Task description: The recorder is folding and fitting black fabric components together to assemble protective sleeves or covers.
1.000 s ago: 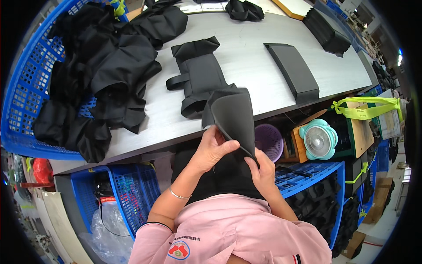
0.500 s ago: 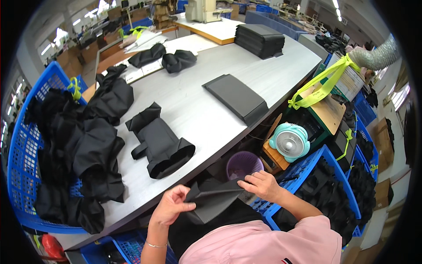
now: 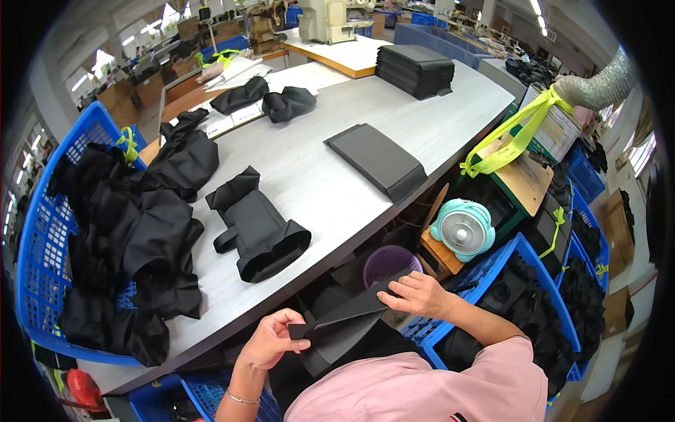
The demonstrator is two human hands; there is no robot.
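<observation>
A flat black fabric piece [image 3: 344, 320] is stretched between both hands below the near edge of the grey table [image 3: 330, 190]. My left hand [image 3: 271, 341] pinches its left corner. My right hand [image 3: 418, 294] presses on its right upper edge. On the table ahead lies a black sewn fabric item [image 3: 256, 228] with an open tube end. Farther right rests a neat flat stack of folded black pieces [image 3: 376, 160].
A blue basket [image 3: 42, 239] piled with black fabric sits at the left. A purple bin [image 3: 390, 264], a teal fan [image 3: 460, 228] and blue crates [image 3: 506, 281] of black fabric stand under and beside the table. Another black stack [image 3: 415, 70] lies far back.
The black piece came down from in front of the table edge to lap level and now lies flatter between both hands. The view swung to the right.
</observation>
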